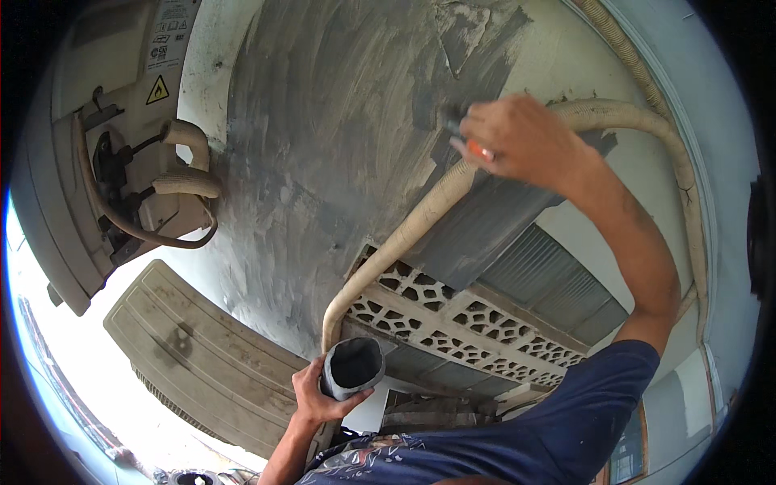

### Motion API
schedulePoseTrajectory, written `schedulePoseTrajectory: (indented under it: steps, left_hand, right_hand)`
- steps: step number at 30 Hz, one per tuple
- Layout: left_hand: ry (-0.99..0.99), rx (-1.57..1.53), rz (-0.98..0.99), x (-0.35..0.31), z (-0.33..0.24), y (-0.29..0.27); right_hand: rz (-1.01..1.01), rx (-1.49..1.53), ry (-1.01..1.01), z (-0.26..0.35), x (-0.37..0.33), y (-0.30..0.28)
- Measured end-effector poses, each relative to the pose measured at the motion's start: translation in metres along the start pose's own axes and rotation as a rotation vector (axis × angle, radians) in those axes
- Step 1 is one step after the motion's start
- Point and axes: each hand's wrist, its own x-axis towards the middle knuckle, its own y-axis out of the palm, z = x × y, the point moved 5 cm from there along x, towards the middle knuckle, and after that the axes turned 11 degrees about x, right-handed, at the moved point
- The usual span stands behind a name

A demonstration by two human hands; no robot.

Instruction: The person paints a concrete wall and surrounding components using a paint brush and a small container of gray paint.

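Observation:
My left hand (317, 396) is wrapped around a grey open-topped container (349, 393), with dark grey paint-like coating inside. It is held low, in front of my body. Raised to the upper right, my right hand (521, 139) grips a paintbrush (454, 121), with an orange-red part of its handle showing below the fingers. The dark brush head is against or very close to the wall (315, 137), which carries streaky grey coating. Just under my right hand runs a beige wrapped pipe (420, 218), slanting across the wall; the hand covers part of it.
An outdoor air-conditioner unit (121, 145) with wrapped pipes and a cable is mounted at the left. Below it is another dusty beige casing (210, 356). Patterned vent blocks (453, 323) and louvred panels (550, 267) lie lower right. More wrapped pipe (683, 162) runs along the right.

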Motion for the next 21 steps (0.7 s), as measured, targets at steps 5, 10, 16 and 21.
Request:
schedulePoseTrajectory:
  steps: [5, 10, 16, 21]
  left_hand:
    - [-0.025, 0.000, -0.010, -0.002, 0.004, -0.005]
    - [-0.047, 0.004, 0.000, 0.001, 0.008, -0.005]
    - [-0.016, -0.013, -0.038, 0.006, 0.009, -0.009]
    - [0.061, -0.003, -0.065, 0.012, 0.005, -0.009]
  right_hand:
    - [-0.027, 0.265, 0.253, -0.052, 0.000, -0.045]
    - [-0.278, -0.299, 0.329, -0.095, 0.004, -0.116]
    - [-0.310, -0.234, -0.148, -0.039, -0.008, -0.063]
    - [0.159, 0.057, 0.338, -0.057, -0.015, -0.029]
